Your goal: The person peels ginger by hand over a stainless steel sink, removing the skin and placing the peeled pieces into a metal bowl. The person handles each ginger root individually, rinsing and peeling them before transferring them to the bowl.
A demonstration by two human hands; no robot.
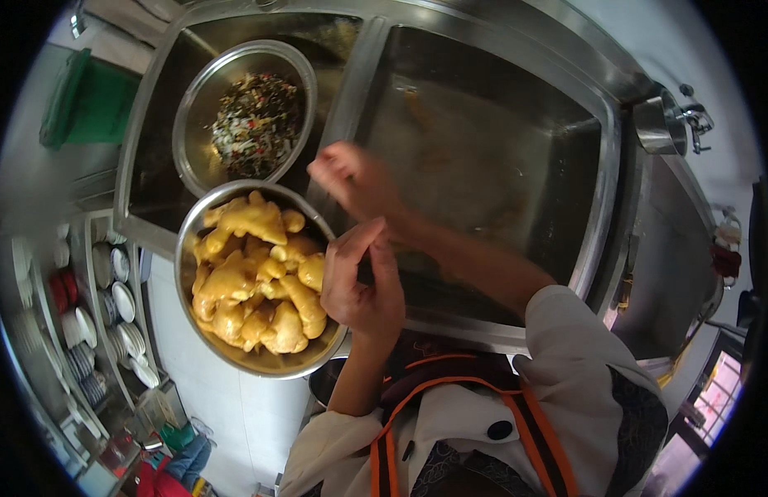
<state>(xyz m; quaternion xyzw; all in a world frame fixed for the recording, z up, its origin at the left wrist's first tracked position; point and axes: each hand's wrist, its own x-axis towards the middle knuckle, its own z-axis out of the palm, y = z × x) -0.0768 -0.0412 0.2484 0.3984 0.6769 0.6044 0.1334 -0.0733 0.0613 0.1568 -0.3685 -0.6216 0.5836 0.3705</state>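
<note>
My left hand (365,279) is at the right rim of a round steel bowl (182,279), its thumb and fingertips drawn together and nothing visible between them. Knobbly pieces of wet, yellow ginger root (247,279) fill that bowl. Just beyond, my right hand (353,180) hovers near the sink divider with curled fingers, blurred by motion; whether it holds anything cannot be seen. A second steel bowl (194,133) stands in the left sink basin, holding a heap of chopped dark green, white and red scraps (256,124).
Cloudy water (465,149) with a few brownish shapes lies in the right basin of the steel sink (598,155). A steel cup-like vessel (658,127) is by a tap (696,121) at the right. Shelves of stacked plates (126,298) and a green bin (95,99) are at the left.
</note>
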